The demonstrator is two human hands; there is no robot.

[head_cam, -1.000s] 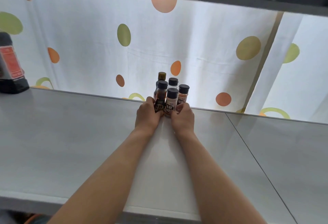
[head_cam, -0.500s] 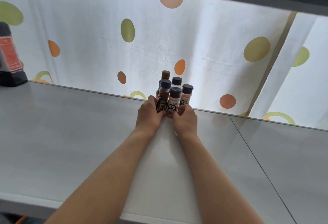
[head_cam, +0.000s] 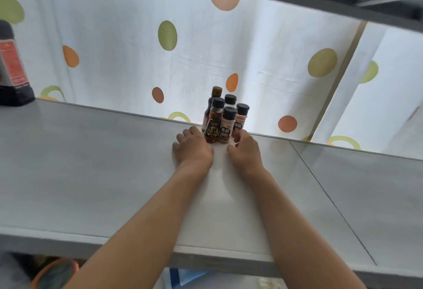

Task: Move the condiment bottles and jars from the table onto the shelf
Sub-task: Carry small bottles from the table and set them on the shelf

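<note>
Grey smooth shelf board [head_cam: 91, 162] with a white dotted curtain [head_cam: 137, 48] behind it and another board overhead. Five small dark-capped condiment bottles [head_cam: 223, 119] stand clustered upright at the shelf's back edge. Left hand [head_cam: 193, 149] fingers spread and loose, gripping nothing, just beside the cluster. Right hand [head_cam: 246, 149] loosely curled, empty, fingertips near the bottles. Large dark red-labelled bottle [head_cam: 11, 71] far left; bare shelf on both sides.

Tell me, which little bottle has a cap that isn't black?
The tall dark bottle at the back left of the bunch: its cap is brownish gold, while the other four small bottles wear black caps.
</note>
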